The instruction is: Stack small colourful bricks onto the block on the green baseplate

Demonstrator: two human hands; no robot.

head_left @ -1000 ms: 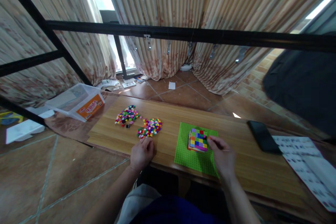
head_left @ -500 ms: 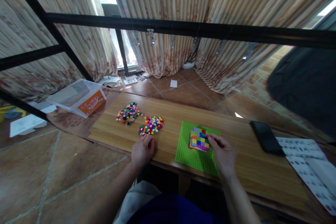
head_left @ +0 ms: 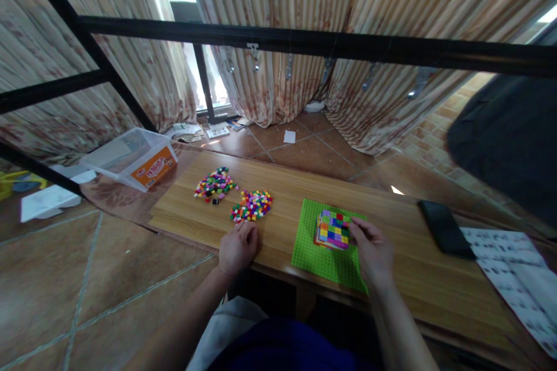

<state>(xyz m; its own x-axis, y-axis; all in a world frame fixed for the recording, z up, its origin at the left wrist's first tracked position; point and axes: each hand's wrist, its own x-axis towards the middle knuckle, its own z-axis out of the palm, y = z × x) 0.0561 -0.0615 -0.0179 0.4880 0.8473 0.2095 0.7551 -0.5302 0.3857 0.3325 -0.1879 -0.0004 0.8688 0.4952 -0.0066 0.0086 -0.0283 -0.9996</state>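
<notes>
A block of stacked multicoloured toy bricks (head_left: 332, 231) stands on a green studded baseplate (head_left: 304, 252). My right hand (head_left: 371, 246) is at the block's right side, thumb and forefinger pinched together at its upper right edge. Whatever is between those fingertips is too small to make out. My left hand (head_left: 238, 246) rests at the table's near edge with its fingers curled in, just below a pile of small loose bricks (head_left: 252, 204). Its fingertips are turned down, so what they may hold is hidden. Another pile of loose bricks (head_left: 216, 183) lies farther left.
A black phone (head_left: 446, 229) and a printed sheet (head_left: 507, 278) lie at the right end of the wooden table (head_left: 400, 290). Beyond the left end is a clear plastic box (head_left: 130, 156) with an orange label. A black metal bar (head_left: 278, 36) crosses beyond the table.
My right hand's fingertips have drawn slightly to the right along the block's edge. A pink bit seen at them earlier no longer shows there. The left hand stays by the pile.
</notes>
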